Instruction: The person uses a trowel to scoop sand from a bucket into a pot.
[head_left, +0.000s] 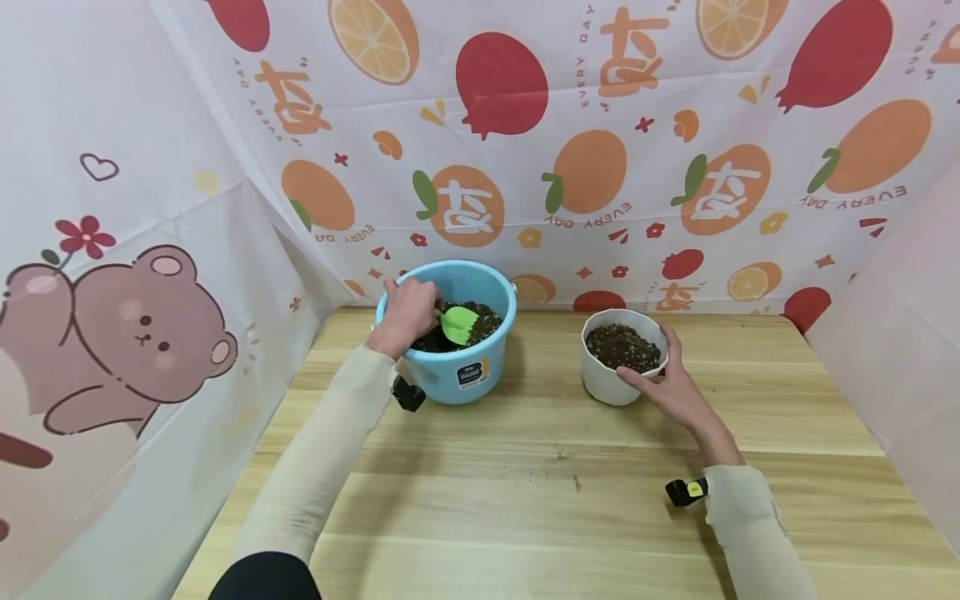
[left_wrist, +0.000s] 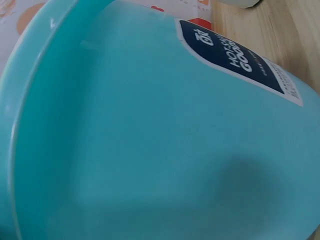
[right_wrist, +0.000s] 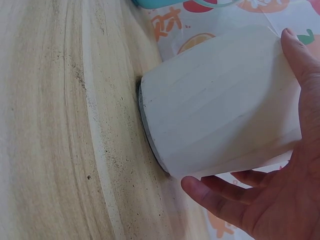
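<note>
Two hands are busy here. Your left hand [head_left: 405, 312] is curled around the handle of a small green trowel [head_left: 458, 324], and the trowel's blade lies on the dark soil inside the blue bucket [head_left: 491, 375]. The bucket stands on the far left part of the wooden table [head_left: 525, 500], close to the fruit-print cloth [head_left: 600, 167] behind it. The left wrist view shows only the bucket's blue wall and its dark label [left_wrist: 240, 60].

Your right hand [head_left: 675, 383] cups the white pot [head_left: 607, 379], which stands to the right of the bucket and well apart from it. Your fingers are spread and gently bent around the pot's near right side, with the thumb near the rim. The pot is nearly full of the same dark soil.

The trowel looks like light, stiff plastic, so I think it will feel easy to lift. Hold it by the handle, as you do now. The soil is loose and crumbly, and it could slide off the blade if you tip it. The pot's wall [right_wrist: 225, 100] looks smooth and a bit slippery. With all that soil it is likely heavy, so hold it low around the sides.
</note>
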